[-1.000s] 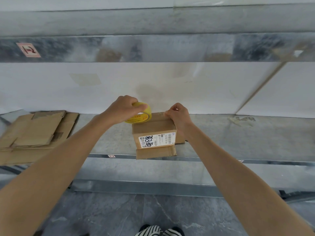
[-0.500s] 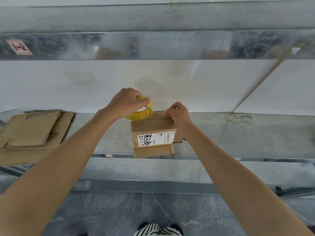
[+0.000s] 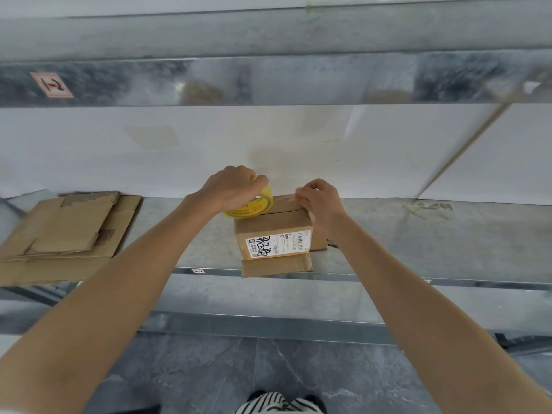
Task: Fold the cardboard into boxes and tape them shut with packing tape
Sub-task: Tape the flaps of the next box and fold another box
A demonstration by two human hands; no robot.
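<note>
A small brown cardboard box (image 3: 273, 227) with a white shipping label stands on the metal shelf (image 3: 418, 249), one flap lying flat toward the front edge. My left hand (image 3: 231, 188) grips a yellow roll of packing tape (image 3: 254, 209) just above the box's top left. A clear strip of tape stretches from the roll across the box top to my right hand (image 3: 319, 201). That hand pinches the strip's end at the top right edge of the box.
A stack of flattened cardboard (image 3: 68, 231) lies on the shelf at the left. A crumpled scrap of clear tape (image 3: 430, 209) sits at the right. An upper metal shelf beam (image 3: 268, 79) runs overhead. White wall stands behind.
My left hand lifted the tape roll slightly and drew it left, pulling out a strip. My right hand shifted from pressing on the box top to pinching the tape end.
</note>
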